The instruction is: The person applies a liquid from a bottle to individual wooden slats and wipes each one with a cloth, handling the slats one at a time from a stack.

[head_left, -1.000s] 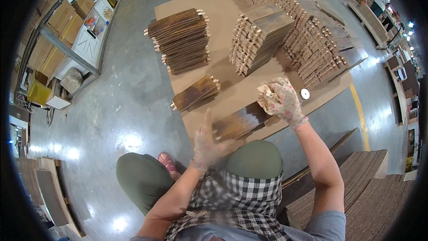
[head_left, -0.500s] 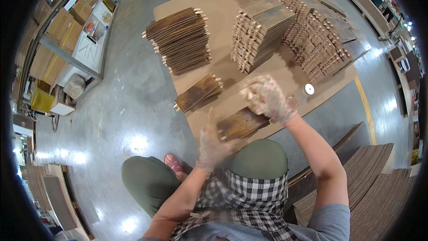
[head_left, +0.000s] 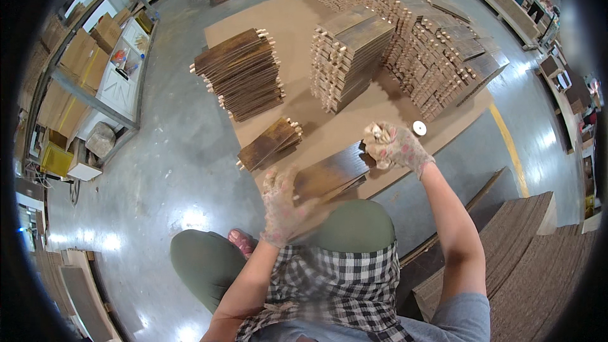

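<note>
Grey, shiny floor point(head_left: 171, 152) spreads around me, and on it lies a brown sheet point(head_left: 294, 57). A long row of stacked slats point(head_left: 437, 57) with pale pegged ends lines the sheet's far right; nearer stand a middle stack point(head_left: 354, 50) and a left stack point(head_left: 244, 79), darker on top. Right before my knees lies a glossy dark board point(head_left: 332, 171), beside a small pile point(head_left: 271, 144) at its upper left. My gloved left hand point(head_left: 278, 206) is at the board's left end, fingers apart; whether they touch it I cannot tell. My gloved right hand point(head_left: 402, 150) has its fingers clamped on a crumpled pale wad point(head_left: 378, 141) at the right end, near a white disc point(head_left: 419, 128).
</note>
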`<move>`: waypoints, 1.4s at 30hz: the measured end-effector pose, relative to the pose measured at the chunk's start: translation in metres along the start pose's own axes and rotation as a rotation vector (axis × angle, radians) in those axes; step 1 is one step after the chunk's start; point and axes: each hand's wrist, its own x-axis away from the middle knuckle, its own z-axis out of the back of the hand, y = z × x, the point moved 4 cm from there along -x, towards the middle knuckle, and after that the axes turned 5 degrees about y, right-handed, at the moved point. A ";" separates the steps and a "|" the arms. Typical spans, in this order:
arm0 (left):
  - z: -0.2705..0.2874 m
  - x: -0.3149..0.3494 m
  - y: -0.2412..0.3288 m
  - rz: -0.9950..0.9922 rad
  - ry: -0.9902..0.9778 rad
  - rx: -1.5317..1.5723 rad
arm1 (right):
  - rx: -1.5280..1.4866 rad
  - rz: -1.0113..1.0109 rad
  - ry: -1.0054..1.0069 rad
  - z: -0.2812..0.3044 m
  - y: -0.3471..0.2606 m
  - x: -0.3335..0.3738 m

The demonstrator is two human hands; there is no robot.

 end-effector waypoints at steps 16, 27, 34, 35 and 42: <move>0.010 0.008 0.031 -0.169 0.003 0.093 | 0.085 0.409 0.261 0.002 0.030 0.033; -0.038 0.029 -0.006 0.253 0.022 0.267 | 0.305 1.045 -0.187 -0.095 -0.106 0.032; -0.023 0.015 0.013 0.142 0.070 0.190 | 0.273 0.935 -0.248 -0.098 -0.083 0.025; -0.018 0.007 0.018 0.137 0.093 0.175 | 0.099 0.828 -0.268 -0.098 -0.082 0.024; -0.026 -0.003 0.029 0.167 -0.018 0.148 | -0.793 0.213 -0.046 -0.074 -0.002 -0.007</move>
